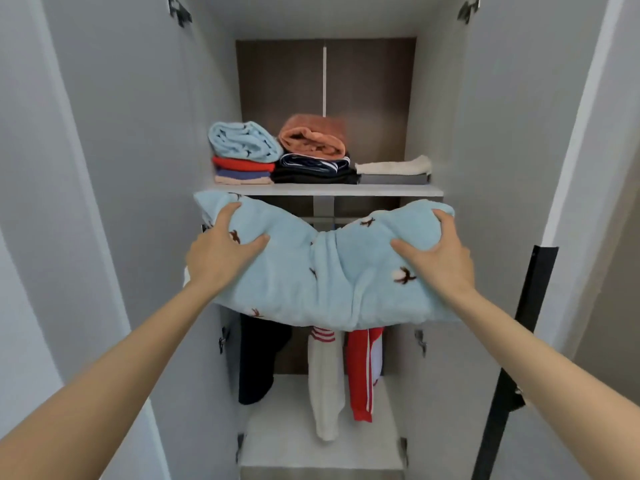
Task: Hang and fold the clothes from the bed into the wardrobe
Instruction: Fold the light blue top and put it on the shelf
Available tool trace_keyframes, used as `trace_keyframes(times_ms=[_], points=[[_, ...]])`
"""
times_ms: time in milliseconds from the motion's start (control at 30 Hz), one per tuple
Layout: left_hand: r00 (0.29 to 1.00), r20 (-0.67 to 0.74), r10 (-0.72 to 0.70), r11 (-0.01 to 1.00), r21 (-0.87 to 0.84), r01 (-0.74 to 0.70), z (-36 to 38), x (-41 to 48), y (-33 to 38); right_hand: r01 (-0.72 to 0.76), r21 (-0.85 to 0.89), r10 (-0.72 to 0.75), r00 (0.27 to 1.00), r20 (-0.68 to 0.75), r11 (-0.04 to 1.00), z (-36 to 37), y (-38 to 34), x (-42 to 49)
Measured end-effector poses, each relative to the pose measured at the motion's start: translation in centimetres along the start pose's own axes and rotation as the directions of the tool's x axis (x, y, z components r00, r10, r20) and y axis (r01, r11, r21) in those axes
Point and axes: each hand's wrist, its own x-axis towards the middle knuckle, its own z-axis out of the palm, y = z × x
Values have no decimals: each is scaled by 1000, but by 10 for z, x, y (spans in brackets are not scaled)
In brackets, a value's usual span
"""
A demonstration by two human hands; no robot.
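Observation:
A folded light-blue fleece garment (pixel 322 271) with small brown bird prints hangs in the air in front of the open wardrobe, sagging in the middle. My left hand (pixel 221 247) grips its left end, thumb on top. My right hand (pixel 438 256) grips its right end the same way. The bundle is just below and in front of the wardrobe shelf (pixel 329 190). On that shelf lie folded stacks: a rolled light-blue piece (pixel 242 140) on red and purple ones, an orange piece (pixel 313 136) on dark ones, and a cream piece (pixel 393 166) at the right.
Below the shelf hang a dark garment (pixel 259 358), a white one (pixel 323 379) and a red-and-white one (pixel 363 368). Both wardrobe doors (pixel 114 202) stand open at either side. A black bar (pixel 519 341) leans at the right.

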Motion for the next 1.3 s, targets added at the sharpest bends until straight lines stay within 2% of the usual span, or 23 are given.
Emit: trace_keyframes(times_ms=[267,533,667,933,1000,1067,1100,1167,1200,1233,1267,1300], points=[[988,-138,75,996,-30,-79,-6,121,33,90,61,-85,992,-91,994,8,-59,117],[960,-241,140,989,-15,-148,49,252,66,126,114,-108,982,-154,985,33,-62,260],[971,-218,98,993,-46,-111,82,299,57,135,64,-127,984,-122,989,45,-60,323],[995,-72,-76,986,-154,64,128,378,-7,83,170,-72,995,-68,982,104,-32,409],[999,-25,-48,998,-41,47,140,392,-24,60,84,-58,998,-29,995,123,-21,423],[993,102,-62,984,176,43,155,400,-39,22,-85,-18,998,52,996,143,-6,429],[980,163,-116,953,296,63,160,402,-42,-5,-180,22,995,95,984,150,1,428],[975,135,-177,811,581,67,162,411,-36,-46,-358,84,992,89,932,164,8,427],[991,92,-102,698,716,6,164,416,-27,-20,-466,37,999,26,884,170,6,425],[997,77,15,606,792,-70,165,421,-13,47,-575,-84,996,-37,817,173,0,421],[985,100,142,590,791,-165,170,426,2,152,-645,-251,966,-64,749,178,-9,414],[954,181,238,624,724,-293,178,432,16,288,-634,-400,916,-38,718,184,-20,405]])
